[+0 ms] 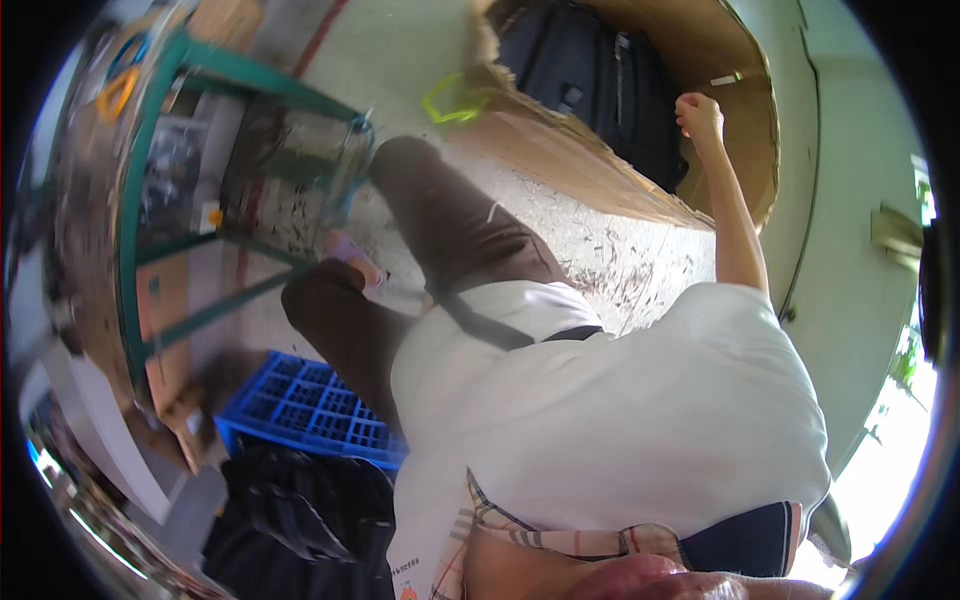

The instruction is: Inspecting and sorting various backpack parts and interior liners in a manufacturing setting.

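My right hand [700, 115] reaches over a large cardboard carton [570, 150] with its fingers curled closed. Whether anything is inside those fingers is hidden. Inside the carton lie black bags [590, 75] with straps and zips, close to the left of my hand. A small white tag or label [725, 79] shows on the carton's inner wall, just beyond my fingers. My left hand is not in view.
Left stands a green-framed workbench [130, 240] with yellow-handled scissors [118, 95] on top. A blue plastic pallet [310, 400] and a heap of black bags [295, 520] lie lower left. A yellow-green strap loop [450, 102] lies by the carton. Dark scuffs mark the floor.
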Available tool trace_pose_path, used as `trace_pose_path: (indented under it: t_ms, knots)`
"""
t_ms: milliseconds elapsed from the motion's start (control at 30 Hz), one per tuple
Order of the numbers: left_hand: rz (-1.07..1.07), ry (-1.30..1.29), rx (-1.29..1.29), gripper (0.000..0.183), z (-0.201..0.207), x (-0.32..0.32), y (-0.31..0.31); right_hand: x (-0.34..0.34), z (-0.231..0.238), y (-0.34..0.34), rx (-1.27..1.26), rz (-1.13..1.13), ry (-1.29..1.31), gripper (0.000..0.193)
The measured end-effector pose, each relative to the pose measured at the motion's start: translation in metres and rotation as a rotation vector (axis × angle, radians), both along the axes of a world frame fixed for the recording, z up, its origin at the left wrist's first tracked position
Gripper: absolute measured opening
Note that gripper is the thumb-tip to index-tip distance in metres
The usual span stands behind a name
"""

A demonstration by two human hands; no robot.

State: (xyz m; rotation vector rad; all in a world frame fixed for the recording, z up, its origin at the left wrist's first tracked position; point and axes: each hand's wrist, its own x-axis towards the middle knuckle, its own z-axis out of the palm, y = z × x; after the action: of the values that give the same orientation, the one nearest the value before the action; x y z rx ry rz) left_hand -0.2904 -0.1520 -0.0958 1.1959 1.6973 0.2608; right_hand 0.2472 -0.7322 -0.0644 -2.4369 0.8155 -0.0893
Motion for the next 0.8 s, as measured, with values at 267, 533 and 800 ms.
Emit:
trace_pose_path:
  t_ms: [267, 533, 800]
  knots:
    - [-0.614, 0.22, -0.009, 0.024, 0.026, 0.166, -0.032, 0.004, -0.129, -0.074, -0.068, 0.067, 0.429, 0.047]
    - [-0.685, 0.328, -0.19, 0.027, 0.033, 0.209, -0.054, 0.035, -0.188, -0.064, -0.269, 0.169, 0.545, 0.066]
    - [-0.781, 0.178, 0.042, 0.013, 0.068, 0.292, -0.075, 0.039, -0.082, -0.072, -0.331, -0.055, 0.148, 0.041]
